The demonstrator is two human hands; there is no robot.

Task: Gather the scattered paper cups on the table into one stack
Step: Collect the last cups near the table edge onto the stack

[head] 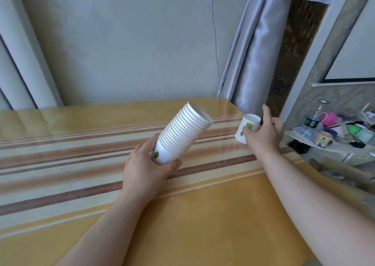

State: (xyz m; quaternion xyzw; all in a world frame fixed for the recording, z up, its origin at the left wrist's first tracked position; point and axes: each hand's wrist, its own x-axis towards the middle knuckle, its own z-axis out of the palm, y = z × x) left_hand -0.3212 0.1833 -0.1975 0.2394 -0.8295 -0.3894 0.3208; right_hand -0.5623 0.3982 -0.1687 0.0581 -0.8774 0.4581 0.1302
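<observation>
My left hand (145, 168) grips the bottom of a tall stack of white paper cups (182, 133) with a green leaf print. The stack tilts up and to the right above the middle of the table, its open mouth facing the far right. My right hand (263, 134) is closed around a single white paper cup (246, 126) with green leaves, near the table's far right corner. That cup is tilted, mouth up, and its right side is hidden by my fingers. A gap of about a hand's width separates it from the stack's mouth.
The table (203, 215) wears a yellow cloth with brown and cream stripes under a clear cover. A grey curtain (255, 48) hangs behind its far right corner. To the right, a low side shelf (332, 150) holds a bottle, cups and colourful clutter.
</observation>
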